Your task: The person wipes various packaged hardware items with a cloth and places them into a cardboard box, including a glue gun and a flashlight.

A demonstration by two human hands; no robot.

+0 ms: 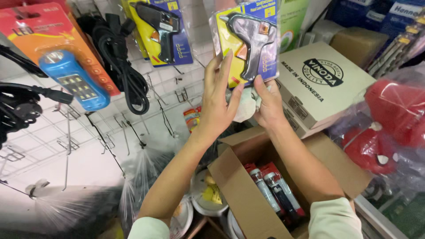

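Blue plastic catches us first: far left of the wire grid wall [53, 141] hangs a blue lamp [73, 79] on a red and orange card; beside it, against the same grid, black cable coils [126, 66] dangle; further along the grid hangs a packaged black glue gun [159, 31] on a yellow and blue card. Our left hand [217, 104] rises just right of that, fingers spread flat against the lower left edge of a second glue gun pack [250, 42], held up before the grid's right end; our right hand [268, 106] pinches the pack's bottom edge, with a white cloth [245, 104] bunched between the palms. Below the grid stands an open cardboard box [239, 186] holding more red-carded packs [274, 188]; right of it sits a closed printed carton [318, 84], then red toys in plastic bags [389, 128]. We judge the pack is being lifted to the grid for hanging; that calls for aligning its top slot, hidden beyond the frame's edge, with a free hook.
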